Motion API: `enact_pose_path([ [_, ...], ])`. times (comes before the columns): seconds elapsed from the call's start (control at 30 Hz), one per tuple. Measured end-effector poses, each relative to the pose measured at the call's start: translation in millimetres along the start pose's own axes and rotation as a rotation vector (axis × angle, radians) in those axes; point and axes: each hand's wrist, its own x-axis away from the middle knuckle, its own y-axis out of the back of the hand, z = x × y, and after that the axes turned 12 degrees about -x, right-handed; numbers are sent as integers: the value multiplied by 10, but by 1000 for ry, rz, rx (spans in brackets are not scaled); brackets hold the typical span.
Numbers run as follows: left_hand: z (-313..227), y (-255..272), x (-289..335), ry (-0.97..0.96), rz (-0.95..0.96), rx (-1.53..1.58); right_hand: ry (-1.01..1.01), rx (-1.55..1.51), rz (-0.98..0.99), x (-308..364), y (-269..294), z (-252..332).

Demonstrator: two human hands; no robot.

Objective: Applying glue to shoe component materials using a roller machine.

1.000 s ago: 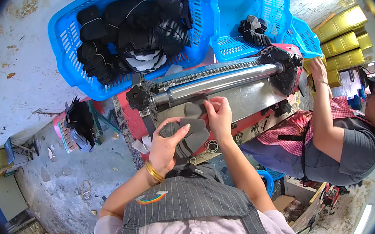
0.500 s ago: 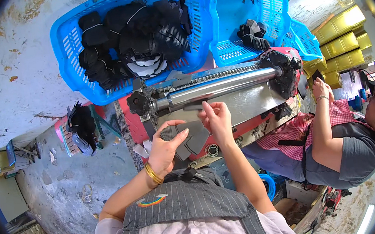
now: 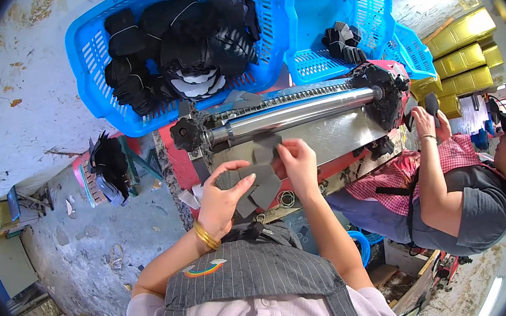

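On the far left, a pile of dark cut pieces point(image 3: 111, 167) stands above the floor. Next comes a big blue basket point(image 3: 84, 61) of black bundles. Below it, the person's left hand point(image 3: 217, 197), 1 thumb on top, grips a fanned grey stack point(image 3: 266, 184); the stack's free ends spread rightward and down toward the apron point(image 3: 247, 276). Just above, 1 loose grey piece point(image 3: 263, 153) lies near a steel roller point(image 3: 303, 111), its upper edge facing it; its long axis is unclear. The roller's long axis runs left to right, rising slightly rightward. The right hand point(image 3: 299, 164) is at the loose piece's right edge, fingertips close together; I cannot tell whether they grip it. Far right, a co-worker holds 1 dark piece point(image 3: 432, 104), pointing upward.
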Motion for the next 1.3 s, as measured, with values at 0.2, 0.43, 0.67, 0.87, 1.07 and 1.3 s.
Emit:
enact_pose_path([
  [0.2,14,19,-77,43,-17,103,-345,-407,397,176,153,130],
  [0.43,-33,72,-45,86,137,178,-311,-481,-28,-140,-96,72],
  [0.67,-10,35,-52,77,44,155,147,-58,305,296,33,121],
  [0.87,-142,44,64,188,100,234,179,80,92,261,50,-172],
  [1.07,68,60,-19,29,73,32,17,-241,-92,-109,-151,76],
  [1.3,89,68,-52,31,-32,57,-234,-245,209,152,133,46],
])
